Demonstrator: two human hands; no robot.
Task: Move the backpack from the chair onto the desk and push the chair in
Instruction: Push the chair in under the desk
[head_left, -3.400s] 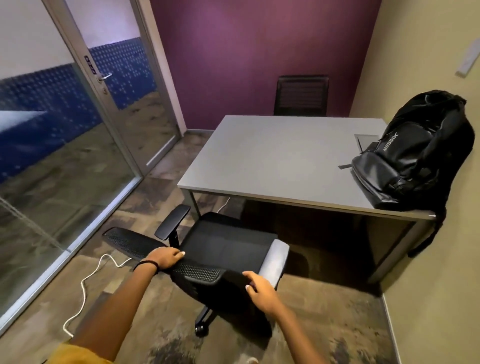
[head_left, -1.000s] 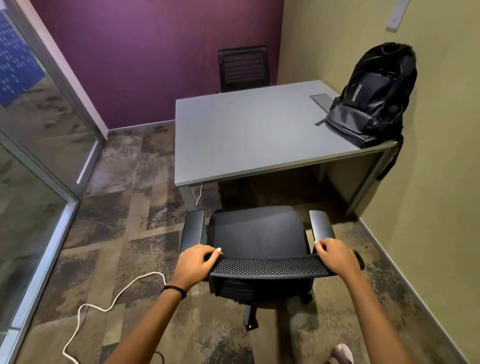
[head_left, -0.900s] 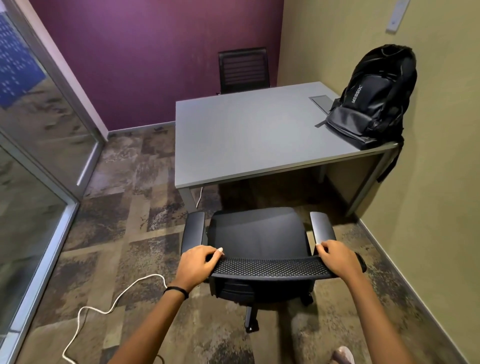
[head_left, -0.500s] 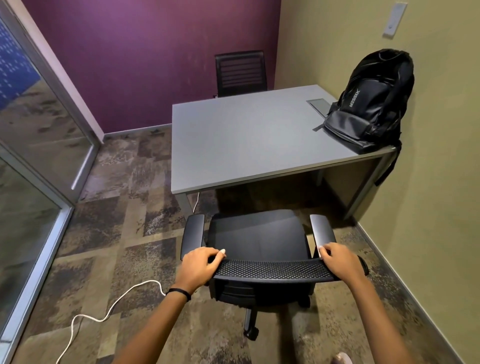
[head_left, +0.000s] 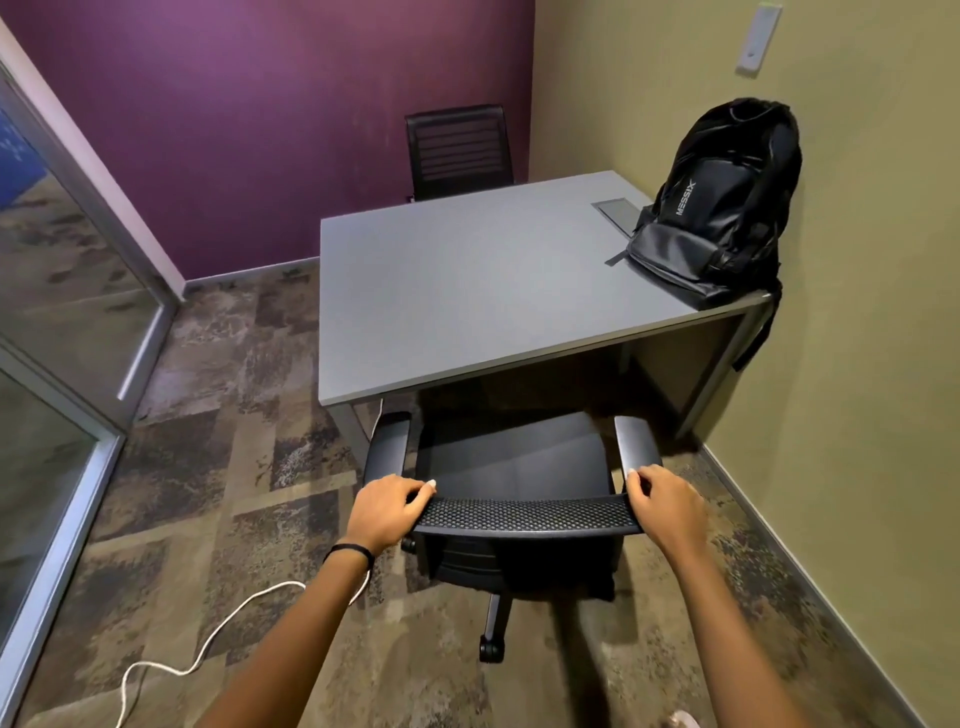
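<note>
A black backpack stands on the grey desk at its right near corner, leaning against the olive wall. The black office chair faces the desk, its seat front just under the desk's near edge. My left hand grips the left end of the chair's mesh backrest top. At the backrest's right end, my right hand holds on too. Both armrests stick out just short of the desk edge.
A second black chair stands behind the desk at the purple wall. A white cable snakes over the carpet at the lower left. Glass partition and door frame run along the left. The olive wall is close on the right.
The chair has been turned to face the desk and rolled forward, so its seat front now reaches under the desk edge. Both hands stayed on the backrest.
</note>
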